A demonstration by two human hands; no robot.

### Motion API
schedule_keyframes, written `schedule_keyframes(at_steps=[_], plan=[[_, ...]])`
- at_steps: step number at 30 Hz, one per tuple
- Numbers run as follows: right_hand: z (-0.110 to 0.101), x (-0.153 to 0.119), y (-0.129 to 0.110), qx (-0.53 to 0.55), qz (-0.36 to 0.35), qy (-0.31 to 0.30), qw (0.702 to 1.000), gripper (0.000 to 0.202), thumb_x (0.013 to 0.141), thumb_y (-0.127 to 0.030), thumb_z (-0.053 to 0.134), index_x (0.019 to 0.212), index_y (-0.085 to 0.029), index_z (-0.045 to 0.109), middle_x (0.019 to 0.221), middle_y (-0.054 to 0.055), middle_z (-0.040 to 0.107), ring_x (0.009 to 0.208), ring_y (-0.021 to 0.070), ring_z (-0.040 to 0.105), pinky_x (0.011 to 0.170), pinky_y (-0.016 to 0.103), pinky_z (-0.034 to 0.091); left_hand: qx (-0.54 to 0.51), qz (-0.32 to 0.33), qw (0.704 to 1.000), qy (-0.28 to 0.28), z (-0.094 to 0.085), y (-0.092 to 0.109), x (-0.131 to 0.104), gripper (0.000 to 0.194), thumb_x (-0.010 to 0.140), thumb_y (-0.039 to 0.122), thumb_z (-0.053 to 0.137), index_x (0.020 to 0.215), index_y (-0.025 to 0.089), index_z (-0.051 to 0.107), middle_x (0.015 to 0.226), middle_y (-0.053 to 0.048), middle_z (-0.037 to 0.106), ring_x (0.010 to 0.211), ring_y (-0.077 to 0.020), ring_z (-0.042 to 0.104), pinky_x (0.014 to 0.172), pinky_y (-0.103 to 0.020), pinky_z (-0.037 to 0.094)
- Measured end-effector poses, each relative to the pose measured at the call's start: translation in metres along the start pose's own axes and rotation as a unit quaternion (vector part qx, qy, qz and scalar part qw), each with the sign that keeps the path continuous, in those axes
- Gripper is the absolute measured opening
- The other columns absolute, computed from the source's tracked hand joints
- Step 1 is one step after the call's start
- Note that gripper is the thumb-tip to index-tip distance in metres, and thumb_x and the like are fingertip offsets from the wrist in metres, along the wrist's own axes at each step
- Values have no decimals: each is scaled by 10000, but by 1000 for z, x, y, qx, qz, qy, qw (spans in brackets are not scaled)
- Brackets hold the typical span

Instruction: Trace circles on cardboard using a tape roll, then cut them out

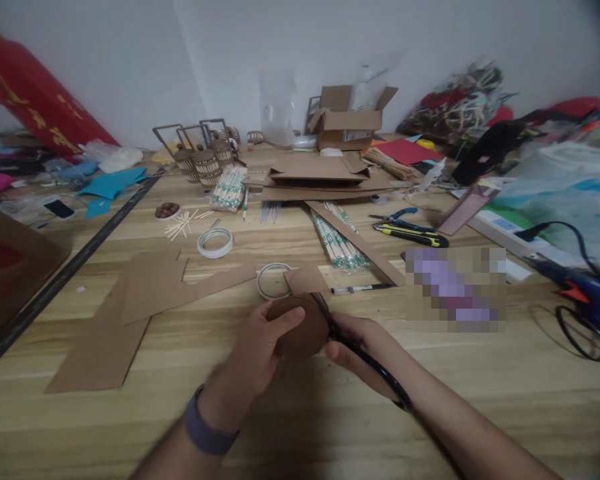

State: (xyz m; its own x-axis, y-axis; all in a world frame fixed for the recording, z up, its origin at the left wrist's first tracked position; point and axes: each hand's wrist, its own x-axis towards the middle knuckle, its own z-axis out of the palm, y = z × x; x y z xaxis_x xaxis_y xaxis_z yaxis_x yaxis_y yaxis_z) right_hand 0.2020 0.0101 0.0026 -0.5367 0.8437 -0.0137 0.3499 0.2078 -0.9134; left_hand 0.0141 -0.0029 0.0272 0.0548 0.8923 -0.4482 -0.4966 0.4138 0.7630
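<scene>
My left hand (pixel 260 347) grips a round brown cardboard disc (pixel 305 330), its thumb flat on top. Black-handled scissors (pixel 375 367) sit in my right hand (pixel 367 343), with the fingers wrapped round the handles. Their blades reach the right edge of the disc and are partly hidden. Just beyond the disc lie a small cardboard piece (pixel 307 279) and a ring of tape (pixel 267 288). A black pen (pixel 363 289) rests to the right of these. Cut cardboard sheets (pixel 105 333) spread over the table on the left.
Farther back are a white tape roll (pixel 215 243), loose sticks (pixel 183 225), bundled chopsticks (pixel 337 237), stacked cardboard (pixel 320 167) and small woven baskets (pixel 207 167). Pliers (pixel 395 215), a yellow-black utility knife (pixel 413 235) and a blue glue gun (pixel 585 293) lie to the right.
</scene>
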Motion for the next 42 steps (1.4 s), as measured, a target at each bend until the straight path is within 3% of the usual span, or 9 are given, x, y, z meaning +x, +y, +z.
schedule_keyframes(at_steps=[5,11,17,23,30,42], plan=[[-1,-1,-2,9,-5,-20,1000,831,749,-961,419,923,-172,610,723,12,544,651,174,463,562,256,337,-9,-3,1000,18,1,-6,-3,395,457,331,978,784,190,805,748,-12,799,670,-159,687,654,-244,546],[-4,-3,-8,42,-8,-48,998,794,763,-945,432,872,-166,547,701,-22,440,612,132,353,530,243,271,22,30,998,51,-1,-11,-2,420,457,371,988,791,195,802,761,-7,805,680,-157,688,658,-246,546],[-4,-2,-15,97,-32,-59,993,771,808,-905,438,931,-159,587,768,0,471,665,143,367,580,254,313,25,36,998,46,-2,-13,-3,422,473,377,982,806,194,799,772,-2,805,682,-160,699,671,-254,557],[-3,-3,-17,94,-41,-47,994,738,805,-905,438,812,-175,543,703,-26,388,624,130,301,553,250,306,31,44,998,39,-4,-14,-2,413,491,382,972,811,185,801,761,-6,801,677,-163,698,662,-254,557],[-2,-4,-12,94,0,-50,994,769,769,-930,454,819,-168,544,711,-23,374,638,135,298,536,249,243,32,37,998,43,-3,-13,-3,399,481,385,974,787,194,803,745,0,802,664,-154,688,640,-237,550],[-3,-3,-19,80,13,-62,995,783,757,-961,401,792,-187,508,716,-15,373,658,148,318,544,255,256,50,38,997,35,-3,-13,-4,328,526,355,942,772,198,794,746,-13,799,665,-181,695,650,-265,550]])
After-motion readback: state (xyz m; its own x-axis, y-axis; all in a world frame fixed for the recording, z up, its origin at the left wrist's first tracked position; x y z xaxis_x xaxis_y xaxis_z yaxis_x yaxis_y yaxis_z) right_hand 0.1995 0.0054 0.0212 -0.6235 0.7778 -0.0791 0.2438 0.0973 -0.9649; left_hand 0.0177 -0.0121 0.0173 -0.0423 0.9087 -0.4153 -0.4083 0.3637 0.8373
